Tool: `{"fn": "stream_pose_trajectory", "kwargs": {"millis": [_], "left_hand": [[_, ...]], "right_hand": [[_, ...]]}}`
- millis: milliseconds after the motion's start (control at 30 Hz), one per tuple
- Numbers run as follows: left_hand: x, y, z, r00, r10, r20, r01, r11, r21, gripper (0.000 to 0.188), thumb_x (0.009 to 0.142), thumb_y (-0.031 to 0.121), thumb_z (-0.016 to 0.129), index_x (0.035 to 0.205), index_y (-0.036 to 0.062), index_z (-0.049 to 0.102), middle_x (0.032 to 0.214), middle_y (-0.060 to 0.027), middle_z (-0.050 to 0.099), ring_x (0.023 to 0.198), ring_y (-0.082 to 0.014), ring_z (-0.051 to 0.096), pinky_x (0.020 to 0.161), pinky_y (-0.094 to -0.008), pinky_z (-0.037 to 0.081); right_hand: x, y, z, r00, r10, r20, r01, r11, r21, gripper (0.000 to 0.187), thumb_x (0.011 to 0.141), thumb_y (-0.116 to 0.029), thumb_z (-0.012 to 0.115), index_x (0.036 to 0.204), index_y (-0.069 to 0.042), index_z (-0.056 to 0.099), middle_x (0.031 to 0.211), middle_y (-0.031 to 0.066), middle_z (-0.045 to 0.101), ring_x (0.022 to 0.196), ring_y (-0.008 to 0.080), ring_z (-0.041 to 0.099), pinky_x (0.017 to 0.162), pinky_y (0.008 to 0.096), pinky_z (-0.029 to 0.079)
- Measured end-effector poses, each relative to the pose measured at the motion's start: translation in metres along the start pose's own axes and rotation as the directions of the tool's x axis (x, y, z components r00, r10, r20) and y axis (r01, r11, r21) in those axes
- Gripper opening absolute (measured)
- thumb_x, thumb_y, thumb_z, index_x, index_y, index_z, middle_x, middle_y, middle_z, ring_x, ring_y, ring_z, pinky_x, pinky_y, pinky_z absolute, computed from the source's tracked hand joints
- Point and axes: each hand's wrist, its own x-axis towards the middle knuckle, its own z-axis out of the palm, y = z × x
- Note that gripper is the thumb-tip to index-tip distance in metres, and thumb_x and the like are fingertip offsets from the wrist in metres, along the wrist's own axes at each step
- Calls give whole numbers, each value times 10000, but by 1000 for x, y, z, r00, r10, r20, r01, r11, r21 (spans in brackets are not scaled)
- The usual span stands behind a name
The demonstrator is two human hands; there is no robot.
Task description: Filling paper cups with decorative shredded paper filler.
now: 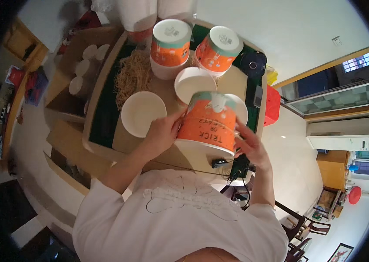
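An orange paper bucket (205,124) with a green band and dark lettering is upside down between my hands, its white rim facing down toward me. My left hand (165,132) grips its left side. On the right side, the fingers of my right hand (253,146) rest against the wall and near the rim. Three open white-lined buckets stand around it: a left bucket (143,114), a middle bucket (194,85), and a right bucket (240,107) partly hidden behind the held one. Farther back are two upside-down stacks, a left stack (171,51) and a right stack (218,51).
Thin brown strings (131,76) lie in a heap on the table's left. A cardboard box (60,94) with white cups sits left of the table. At the right edge are a dark round object (254,64) and a red container (272,105). A black device (219,163) with cables lies near me.
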Motion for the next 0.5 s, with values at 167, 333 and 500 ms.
{"fn": "stream_pose_trajectory", "kwargs": {"millis": [167,333,500], "left_hand": [[93,36,-9,776,497,-389,-492,862,119,536,816,-109,457,1306,109,454,1114,-186,585,928,-320,616,768,-340,486],[202,57,-24,534,644,-548,-701,700,140,537,793,-123,416,1298,60,432,1224,-178,524,1097,-333,534,883,-362,475],[272,18,-7,644,626,-439,-619,764,181,570,742,-124,447,1286,46,437,1233,-189,509,1132,-357,494,961,-377,421]], "right_hand": [[63,-51,-35,847,-494,-196,491,869,-66,571,904,38,378,1437,-80,208,1351,113,423,1068,181,538,738,250,494],[146,-106,-55,611,-732,-302,732,667,-140,516,961,-90,322,1444,-52,145,1413,110,345,1268,207,371,1040,349,298],[250,-49,-108,521,-798,-303,766,594,-246,573,890,63,263,1442,-36,146,1332,108,446,1020,108,514,853,258,430]]}}
